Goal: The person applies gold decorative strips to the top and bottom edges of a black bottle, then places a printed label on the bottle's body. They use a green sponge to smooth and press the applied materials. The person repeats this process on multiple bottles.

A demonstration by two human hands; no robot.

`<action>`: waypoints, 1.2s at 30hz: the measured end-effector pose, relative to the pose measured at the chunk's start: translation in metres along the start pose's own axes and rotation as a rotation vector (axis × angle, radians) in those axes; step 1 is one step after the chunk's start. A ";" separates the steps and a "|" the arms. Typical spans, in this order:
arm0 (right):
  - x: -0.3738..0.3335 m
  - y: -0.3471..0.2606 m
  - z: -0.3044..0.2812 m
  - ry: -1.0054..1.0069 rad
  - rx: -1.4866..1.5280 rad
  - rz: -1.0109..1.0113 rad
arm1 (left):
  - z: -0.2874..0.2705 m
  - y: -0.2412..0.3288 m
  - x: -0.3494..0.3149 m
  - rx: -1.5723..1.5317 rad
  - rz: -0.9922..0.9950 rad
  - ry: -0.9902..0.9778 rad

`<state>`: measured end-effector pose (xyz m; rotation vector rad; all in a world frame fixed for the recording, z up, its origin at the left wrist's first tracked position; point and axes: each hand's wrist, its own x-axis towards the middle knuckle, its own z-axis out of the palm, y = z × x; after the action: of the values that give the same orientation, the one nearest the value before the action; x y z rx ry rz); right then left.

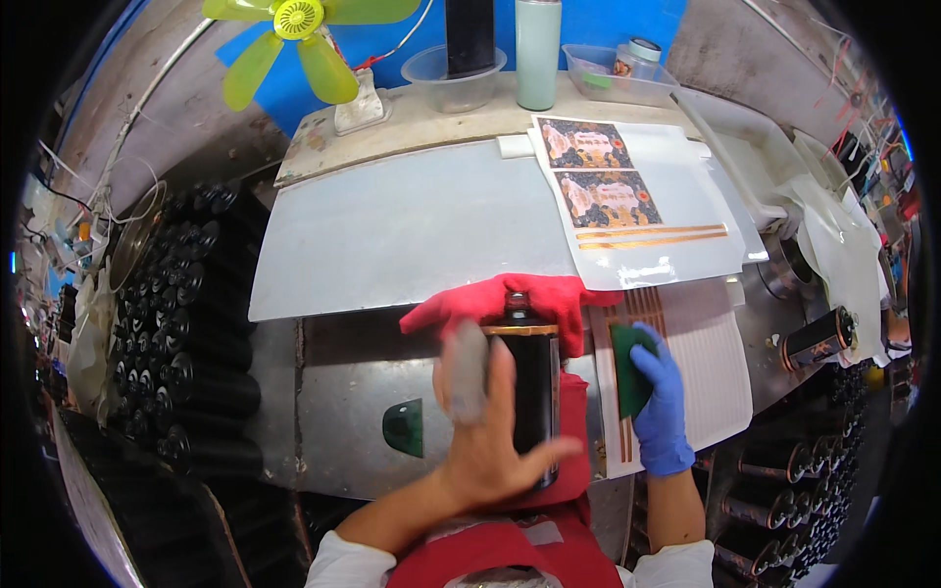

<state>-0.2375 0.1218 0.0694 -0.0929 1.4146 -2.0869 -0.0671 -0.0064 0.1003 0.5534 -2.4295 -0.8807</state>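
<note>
A glossy black bottle (534,392) with a gold band near its neck lies on red cloth (573,431) in front of me, its neck pointing away. My left hand (485,431), slightly blurred, is over the bottle's left side, fingers stretched out and thumb spread across its lower part. Grey covering wraps some of its fingers. My right hand (664,402), in a blue glove, grips a green scraper (629,367) above a sheet with brown-gold strips (622,446). Another dark green scraper (403,427) rests on the metal table to the left.
Printed decal sheets (647,250) lie on a pale board (412,225). A green fan (298,20), a plastic bowl (453,73) and a pale green tumbler (537,54) stand behind. Black bottles are stacked at left (206,382); decorated ones lie at right (818,338).
</note>
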 end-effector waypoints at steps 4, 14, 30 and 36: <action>-0.004 -0.018 0.082 -0.169 -0.614 -0.416 | 0.018 0.009 -0.060 0.295 0.260 -0.174; 0.008 0.013 0.065 -0.129 -0.495 -0.314 | 0.021 -0.030 -0.069 0.010 0.318 -0.014; 0.001 -0.007 0.098 -0.188 -0.822 -0.394 | 0.021 -0.029 -0.058 0.031 0.284 -0.083; 0.009 0.021 0.036 -0.146 -0.196 -0.051 | 0.023 -0.063 -0.084 -0.230 0.156 -0.165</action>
<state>-0.2218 0.0825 0.0637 -0.3565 1.5371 -1.9340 -0.0012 0.0036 0.0161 0.2113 -2.4312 -1.1577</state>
